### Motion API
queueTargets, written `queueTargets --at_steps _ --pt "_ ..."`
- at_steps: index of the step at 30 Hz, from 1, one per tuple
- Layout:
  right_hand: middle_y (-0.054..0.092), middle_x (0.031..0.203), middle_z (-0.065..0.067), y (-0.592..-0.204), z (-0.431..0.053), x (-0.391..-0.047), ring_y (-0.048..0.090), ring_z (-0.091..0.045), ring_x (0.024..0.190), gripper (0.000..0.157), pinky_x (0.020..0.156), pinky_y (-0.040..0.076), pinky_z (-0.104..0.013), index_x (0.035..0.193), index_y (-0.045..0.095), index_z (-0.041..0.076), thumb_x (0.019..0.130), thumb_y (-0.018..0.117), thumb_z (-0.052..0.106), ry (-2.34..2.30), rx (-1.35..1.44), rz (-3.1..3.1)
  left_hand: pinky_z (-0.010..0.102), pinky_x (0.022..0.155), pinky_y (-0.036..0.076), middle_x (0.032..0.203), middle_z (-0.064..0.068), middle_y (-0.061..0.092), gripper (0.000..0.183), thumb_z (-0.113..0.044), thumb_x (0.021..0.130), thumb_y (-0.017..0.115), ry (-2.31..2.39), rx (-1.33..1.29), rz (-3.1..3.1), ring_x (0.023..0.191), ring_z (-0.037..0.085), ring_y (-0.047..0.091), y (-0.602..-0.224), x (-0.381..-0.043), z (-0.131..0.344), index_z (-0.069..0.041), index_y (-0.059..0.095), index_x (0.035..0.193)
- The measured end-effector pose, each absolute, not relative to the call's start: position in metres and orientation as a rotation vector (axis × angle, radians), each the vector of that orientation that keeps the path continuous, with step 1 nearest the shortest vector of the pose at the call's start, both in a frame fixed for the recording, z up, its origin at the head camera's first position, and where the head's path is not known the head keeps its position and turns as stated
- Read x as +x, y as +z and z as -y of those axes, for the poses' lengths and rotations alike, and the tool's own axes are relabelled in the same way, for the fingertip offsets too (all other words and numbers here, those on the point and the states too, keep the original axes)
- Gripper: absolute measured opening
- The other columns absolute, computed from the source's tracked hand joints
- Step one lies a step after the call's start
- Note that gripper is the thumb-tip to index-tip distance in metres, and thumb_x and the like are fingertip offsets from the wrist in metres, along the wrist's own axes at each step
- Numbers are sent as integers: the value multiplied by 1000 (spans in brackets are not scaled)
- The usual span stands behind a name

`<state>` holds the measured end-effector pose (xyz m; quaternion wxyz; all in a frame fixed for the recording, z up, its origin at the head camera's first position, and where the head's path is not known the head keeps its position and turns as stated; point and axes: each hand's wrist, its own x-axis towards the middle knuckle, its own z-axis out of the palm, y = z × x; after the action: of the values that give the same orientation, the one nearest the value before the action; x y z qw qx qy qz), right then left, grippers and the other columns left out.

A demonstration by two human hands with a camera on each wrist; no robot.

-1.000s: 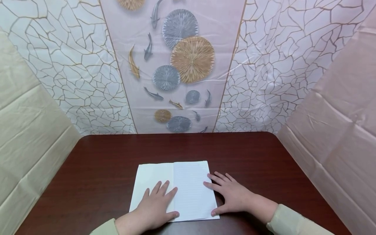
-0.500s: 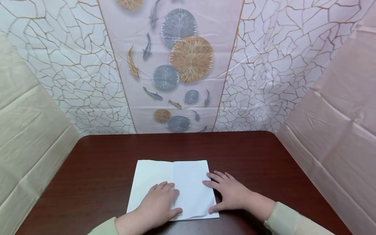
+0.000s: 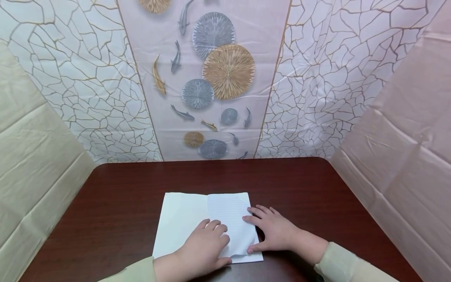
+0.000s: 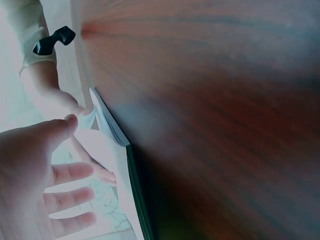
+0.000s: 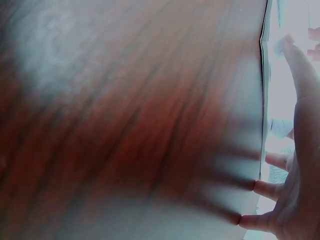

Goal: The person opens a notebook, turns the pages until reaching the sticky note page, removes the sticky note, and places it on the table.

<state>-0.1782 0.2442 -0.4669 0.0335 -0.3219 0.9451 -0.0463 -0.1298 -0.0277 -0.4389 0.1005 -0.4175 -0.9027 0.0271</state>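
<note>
An open notebook (image 3: 179, 219) lies on the table, a plain page to the left and a ruled page (image 3: 225, 207) to the right. The ruled page's lower right corner lifts off the sheets beneath. My left hand (image 3: 202, 250) is over the lower middle of the notebook, fingers loosely bent and thumb near the bottom edge. At the right edge, my right hand (image 3: 276, 231) spreads its fingers, thumb touching the page beside the raised corner. The left wrist view shows the notebook's green cover edge (image 4: 137, 190). In the right wrist view, fingertips (image 5: 243, 220) touch the table beside the notebook.
The dark reddish-brown table (image 3: 116, 203) extends around the notebook. A patterned backdrop (image 3: 225, 117) with fish and round motifs hangs behind it. Beige cloth panels (image 3: 38, 164) flank the left and right. A black clip-like piece (image 4: 55, 40) is on the right sleeve.
My left hand has slid right from the plain page onto the ruled page, its fingers bending. The ruled page's lower corner has lifted and curled. My right hand has barely shifted.
</note>
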Motion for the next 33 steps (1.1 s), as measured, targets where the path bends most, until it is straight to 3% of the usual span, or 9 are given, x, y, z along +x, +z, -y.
queueTargets --at_steps 24,33 --pt "38 156 -5 -466 -242 -179 33 -34 143 99 106 34 -63 148 46 27 74 42 91 -101 -946 -2925 42 93 48 101 -1 64 10 -28 80 70 7 -1254 2506 103 21 60 -454 -130 13 -19 68 82" --pt "38 156 -6 -459 -255 -177 30 -34 145 104 110 30 -58 154 38 21 76 47 89 -101 -1000 -2978 45 96 47 108 3 67 14 -25 86 63 -30 -1245 2641 111 23 58 -449 -132 10 -14 72 89"
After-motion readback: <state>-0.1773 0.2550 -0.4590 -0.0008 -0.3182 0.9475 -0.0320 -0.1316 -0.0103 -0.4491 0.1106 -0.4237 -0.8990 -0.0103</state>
